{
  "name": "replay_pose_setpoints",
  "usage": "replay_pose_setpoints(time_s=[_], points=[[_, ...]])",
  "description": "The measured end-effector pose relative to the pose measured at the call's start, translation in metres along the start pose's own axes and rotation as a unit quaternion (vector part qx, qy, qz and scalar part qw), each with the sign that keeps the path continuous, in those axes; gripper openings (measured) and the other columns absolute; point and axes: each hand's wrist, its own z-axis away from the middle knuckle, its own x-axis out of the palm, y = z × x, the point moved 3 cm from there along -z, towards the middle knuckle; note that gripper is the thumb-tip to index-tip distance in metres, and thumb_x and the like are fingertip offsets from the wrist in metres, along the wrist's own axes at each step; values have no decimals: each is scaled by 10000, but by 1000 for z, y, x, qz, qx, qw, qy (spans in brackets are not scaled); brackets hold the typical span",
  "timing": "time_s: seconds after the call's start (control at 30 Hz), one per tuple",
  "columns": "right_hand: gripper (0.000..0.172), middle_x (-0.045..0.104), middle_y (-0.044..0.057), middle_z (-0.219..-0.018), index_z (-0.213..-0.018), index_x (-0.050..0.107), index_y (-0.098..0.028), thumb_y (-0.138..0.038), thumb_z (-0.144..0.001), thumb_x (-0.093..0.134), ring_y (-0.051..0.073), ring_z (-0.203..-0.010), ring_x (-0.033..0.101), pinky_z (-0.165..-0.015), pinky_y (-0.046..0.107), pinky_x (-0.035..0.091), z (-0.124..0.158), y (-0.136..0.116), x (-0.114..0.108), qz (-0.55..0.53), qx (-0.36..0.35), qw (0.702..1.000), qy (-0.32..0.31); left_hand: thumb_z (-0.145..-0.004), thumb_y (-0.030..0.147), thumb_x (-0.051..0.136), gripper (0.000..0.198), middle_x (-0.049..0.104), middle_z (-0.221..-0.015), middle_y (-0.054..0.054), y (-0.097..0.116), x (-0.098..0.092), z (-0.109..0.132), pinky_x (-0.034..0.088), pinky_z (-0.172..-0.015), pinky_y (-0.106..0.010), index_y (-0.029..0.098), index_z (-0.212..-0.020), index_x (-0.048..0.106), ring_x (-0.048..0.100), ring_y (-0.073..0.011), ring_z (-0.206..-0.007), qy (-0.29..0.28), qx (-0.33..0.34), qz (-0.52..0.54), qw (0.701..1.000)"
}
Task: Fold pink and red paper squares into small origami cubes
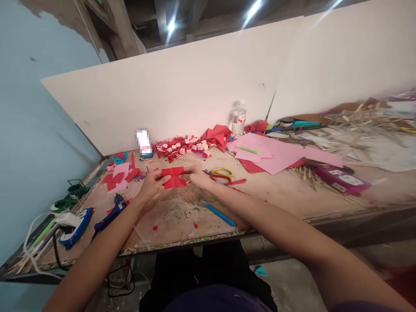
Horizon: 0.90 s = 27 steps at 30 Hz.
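Note:
A small red piece of paper (174,178) with crease lines and cut edges is held up just above the table. My left hand (155,182) pinches its left side, thumb on the front face. On the right side, my right hand (194,177) grips the same paper, its fingers partly hidden behind it. Scissors (222,175) with yellow and red handles lie just right of my right hand. Closer to the table's front edge is a blue pen-like tool (217,212).
Behind my hands is a pile of small red and pink paper boxes (182,146), beside a phone (144,143) and a bottle (238,119). Pink paper sheets (276,152) lie to the right. A blue glue gun (110,216) and a power strip (76,228) are at left.

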Motion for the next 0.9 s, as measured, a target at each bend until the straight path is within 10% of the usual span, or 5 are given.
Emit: replay_pose_setpoints(time_s=[0.9], points=[[428, 782, 97, -932, -1153, 760, -172, -316, -752, 800, 223, -745, 732, -654, 318, 593, 5, -12, 1, -84, 58, 993, -64, -627, 477, 872, 433, 775, -858, -77, -11, -14, -11, 542, -738, -341, 134, -877, 781, 698, -230, -774, 46, -38, 104, 993]])
